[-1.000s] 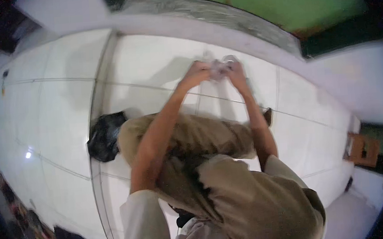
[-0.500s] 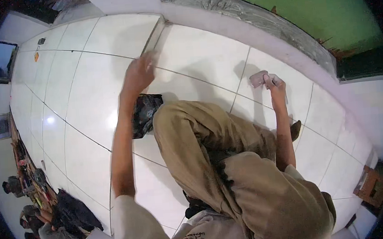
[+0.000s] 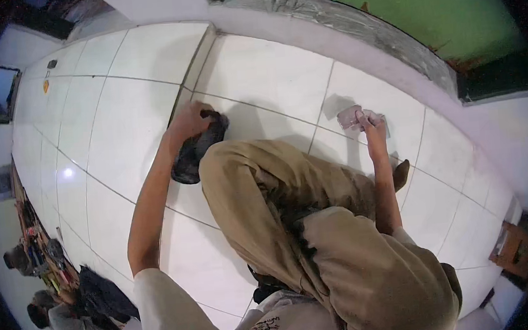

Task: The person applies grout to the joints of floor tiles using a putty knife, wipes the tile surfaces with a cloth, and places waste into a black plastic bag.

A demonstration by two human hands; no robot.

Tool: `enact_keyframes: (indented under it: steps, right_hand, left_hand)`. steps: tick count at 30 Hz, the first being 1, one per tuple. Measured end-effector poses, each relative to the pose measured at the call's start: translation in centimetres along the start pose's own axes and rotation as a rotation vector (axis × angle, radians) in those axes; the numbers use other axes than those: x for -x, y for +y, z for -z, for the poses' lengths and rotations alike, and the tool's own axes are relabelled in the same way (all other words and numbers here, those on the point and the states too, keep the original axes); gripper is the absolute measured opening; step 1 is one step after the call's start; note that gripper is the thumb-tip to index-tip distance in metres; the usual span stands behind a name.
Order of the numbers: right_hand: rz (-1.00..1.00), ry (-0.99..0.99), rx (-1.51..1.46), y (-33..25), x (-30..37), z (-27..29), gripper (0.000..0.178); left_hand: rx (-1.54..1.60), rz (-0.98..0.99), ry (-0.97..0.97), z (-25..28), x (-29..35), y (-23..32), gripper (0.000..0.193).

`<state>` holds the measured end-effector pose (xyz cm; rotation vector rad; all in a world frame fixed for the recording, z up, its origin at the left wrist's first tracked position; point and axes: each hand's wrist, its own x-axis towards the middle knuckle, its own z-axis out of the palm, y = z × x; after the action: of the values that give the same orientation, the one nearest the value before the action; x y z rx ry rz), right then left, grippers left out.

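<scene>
Beside my bent knee, my left hand (image 3: pixel 191 120) grips the upper rim of a dark, shiny bag (image 3: pixel 196 153) that looks like black plastic. The bag stands on the white tiles, and what it may hold is hidden. Out to the right, my right hand (image 3: pixel 370 121) pinches a thin, flat pinkish-grey piece (image 3: pixel 348 116), held just above the floor. Part of this or a similar piece shows on the far side of the fingers. I cannot tell whether it is paper, cloth or plastic.
My folded legs in brown trousers (image 3: pixel 265 177) take up the middle. A low wall with a grey ledge (image 3: pixel 340 25) runs along the far side. At the far left, people (image 3: pixel 72 323) sit near scattered things. A brown box (image 3: pixel 514 251) stands at the right.
My left hand has come down from above the floor and taken hold of the black bag's rim, tilting the bag's top. The right hand still holds the pinkish-grey piece, slightly turned.
</scene>
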<state>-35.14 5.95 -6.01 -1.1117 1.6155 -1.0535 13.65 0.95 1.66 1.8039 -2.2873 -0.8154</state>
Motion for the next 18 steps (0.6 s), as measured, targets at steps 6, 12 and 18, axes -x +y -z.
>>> enact_keyframes:
  steps: [6,12,18]
  right_hand:
    - [-0.056,0.055,-0.003,0.4,0.5,1.8,0.027]
    - [-0.056,0.084,-0.009,0.1,0.9,2.4,0.028]
    - [0.039,0.055,-0.059,0.3,0.7,2.0,0.023]
  left_hand:
    - [0.055,-0.047,0.157,-2.2,-9.8,0.4,0.033]
    - [0.025,-0.097,0.248,-2.8,-17.0,1.8,0.043]
    - [-0.223,-0.249,0.582,-2.6,-18.1,8.3,0.065]
